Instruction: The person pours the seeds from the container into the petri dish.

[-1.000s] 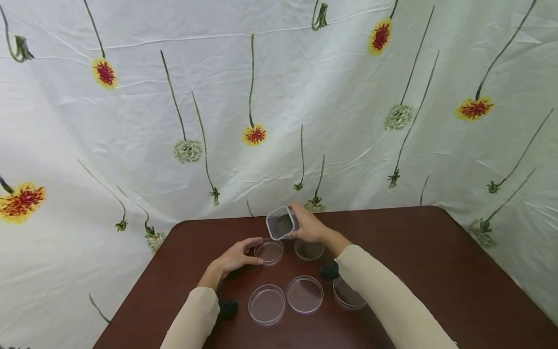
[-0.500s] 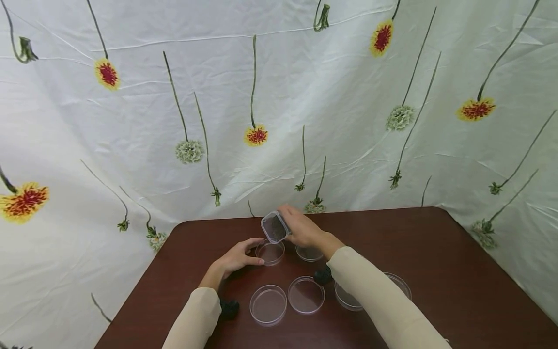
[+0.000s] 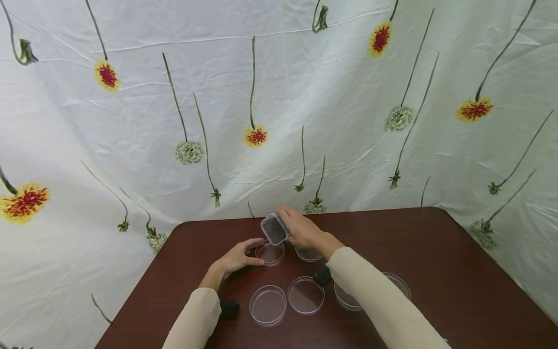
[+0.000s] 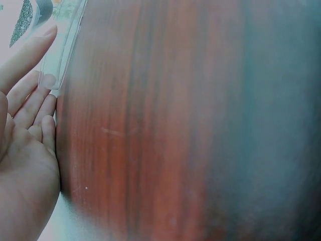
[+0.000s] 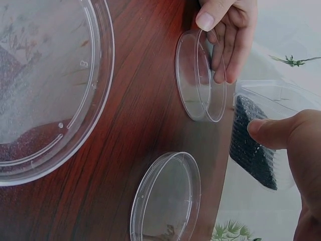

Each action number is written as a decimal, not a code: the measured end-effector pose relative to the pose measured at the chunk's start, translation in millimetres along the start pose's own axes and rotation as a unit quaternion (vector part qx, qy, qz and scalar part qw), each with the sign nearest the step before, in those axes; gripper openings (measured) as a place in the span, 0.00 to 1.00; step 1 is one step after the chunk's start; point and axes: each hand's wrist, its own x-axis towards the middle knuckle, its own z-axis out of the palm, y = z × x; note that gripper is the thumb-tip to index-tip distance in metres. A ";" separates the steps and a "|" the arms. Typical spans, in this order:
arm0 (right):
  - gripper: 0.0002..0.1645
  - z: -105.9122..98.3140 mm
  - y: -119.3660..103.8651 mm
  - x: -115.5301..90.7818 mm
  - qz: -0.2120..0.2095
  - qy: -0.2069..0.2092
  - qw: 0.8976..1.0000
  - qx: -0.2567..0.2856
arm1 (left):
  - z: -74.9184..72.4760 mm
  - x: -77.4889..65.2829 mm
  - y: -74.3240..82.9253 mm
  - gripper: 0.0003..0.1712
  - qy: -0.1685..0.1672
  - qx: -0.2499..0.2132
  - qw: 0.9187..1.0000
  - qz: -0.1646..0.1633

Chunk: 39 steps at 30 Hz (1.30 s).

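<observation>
My left hand [image 3: 235, 257] holds a clear round petri dish [image 3: 271, 253] by its side at the far part of the table, thumb near and fingers behind. My right hand [image 3: 302, 230] grips a clear square plastic tub [image 3: 274, 230], tilted so that its mouth faces down toward that dish. Dark fine grains [image 5: 253, 145] lie banked inside the tub in the right wrist view, with my right thumb across its side. Whether any grains lie in the dish cannot be made out. The left wrist view shows just the dish's edge [image 4: 62, 60] at the fingertips.
Another petri dish [image 3: 308, 255] stands right of the held one, partly behind my right wrist. Nearer me are more dishes [image 3: 268, 305], [image 3: 306, 295], some partly under my right sleeve [image 3: 375, 300]. A flower-print cloth [image 3: 279, 97] hangs behind the brown table [image 3: 436, 252].
My right hand has moved a little left and down, tipping the tub further over the held dish, then stayed almost still. My left hand keeps its place on the dish.
</observation>
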 end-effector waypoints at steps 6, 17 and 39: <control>0.52 1.5 -1.3 0.9 -0.004 -0.005 1.000 -0.024 | -0.1 -0.2 -0.2 0.43 0.003 0.002 1.000 -0.002; 0.51 3.3 -2.7 3.5 -0.012 -0.003 0.999 -0.049 | -0.1 0.1 -1.0 0.43 0.002 0.001 1.000 0.006; 0.49 3.9 -4.9 6.3 -0.005 -0.018 0.997 -0.075 | 0.6 0.3 0.0 0.43 0.001 0.004 1.000 0.012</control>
